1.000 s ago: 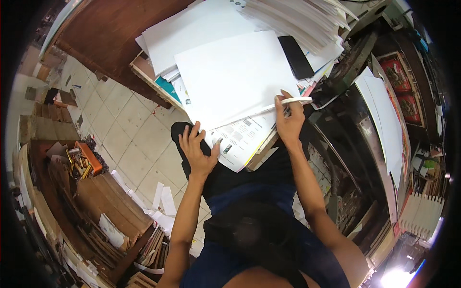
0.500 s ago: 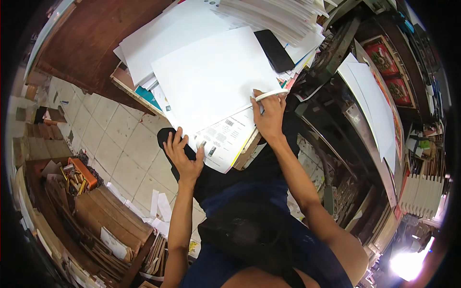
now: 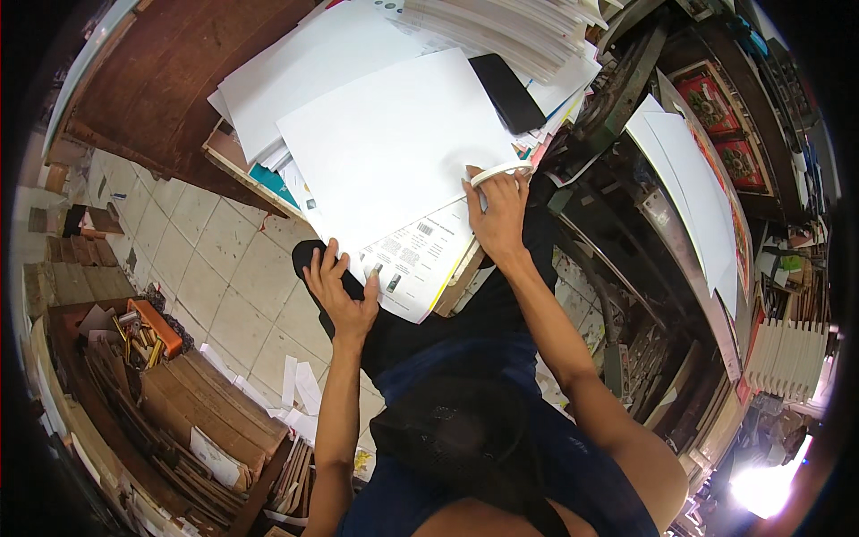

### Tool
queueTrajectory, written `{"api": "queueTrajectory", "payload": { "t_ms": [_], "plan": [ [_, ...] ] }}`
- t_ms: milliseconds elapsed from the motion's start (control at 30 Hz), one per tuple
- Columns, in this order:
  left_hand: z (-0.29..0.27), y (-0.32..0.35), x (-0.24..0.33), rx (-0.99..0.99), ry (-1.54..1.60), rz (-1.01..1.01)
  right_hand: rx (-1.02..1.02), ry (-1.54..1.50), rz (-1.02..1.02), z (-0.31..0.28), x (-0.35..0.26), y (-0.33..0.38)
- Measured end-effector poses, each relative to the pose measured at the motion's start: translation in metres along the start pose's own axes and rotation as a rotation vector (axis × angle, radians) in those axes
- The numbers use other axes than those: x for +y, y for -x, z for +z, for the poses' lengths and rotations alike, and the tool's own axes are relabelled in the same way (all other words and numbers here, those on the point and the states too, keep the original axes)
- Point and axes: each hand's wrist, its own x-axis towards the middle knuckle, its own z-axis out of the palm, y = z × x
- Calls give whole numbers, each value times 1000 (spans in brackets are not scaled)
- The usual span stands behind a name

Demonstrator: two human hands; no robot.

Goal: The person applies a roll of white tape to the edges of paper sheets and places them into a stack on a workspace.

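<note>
right hand (image 3: 497,213) pinching a thin white plastic ring (image 3: 499,172) on the large white paper sheet (image 3: 394,152) | left hand (image 3: 342,288) spread open, empty, by the printed sheet's (image 3: 413,264) edge | risk: unweighted top sheet may skew over the wooden board (image 3: 458,285) | black phone (image 3: 507,92) apart

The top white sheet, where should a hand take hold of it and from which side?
Probably at the near edge of the top white sheet, coming from the person's side. It lies flat on the paper stack, so only an edge can be pinched, and the right hand already rests by the near right corner; the phone crowds the far corner.
</note>
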Motion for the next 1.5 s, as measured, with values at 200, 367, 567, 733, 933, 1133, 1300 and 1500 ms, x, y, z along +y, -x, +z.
{"api": "queueTrajectory", "payload": {
  "t_ms": [200,367,567,733,933,1133,1300,1500],
  "plan": [
    [0,0,0,-5,-8,-6,-9,-3,4,0,0,0],
    [0,0,-1,-5,-5,0,-4,3,-6,0,-1,-1],
    [-2,0,0,-4,2,0,-28,22,-18,3,0,-2],
    [-10,-7,7,-16,-9,-15,-17,48,-46,3,3,-2],
    [-22,-58,65,101,125,-61,-87,37,-30,1,-16,9],
    [34,-71,81,-335,-119,14,-62,-123,-59,2,-64,40],
    [42,-70,81,-446,-299,33,73,-253,41,-18,-58,36],
    [43,-71,84,-429,-305,29,189,-298,238,-48,-23,24]
  ]
}}
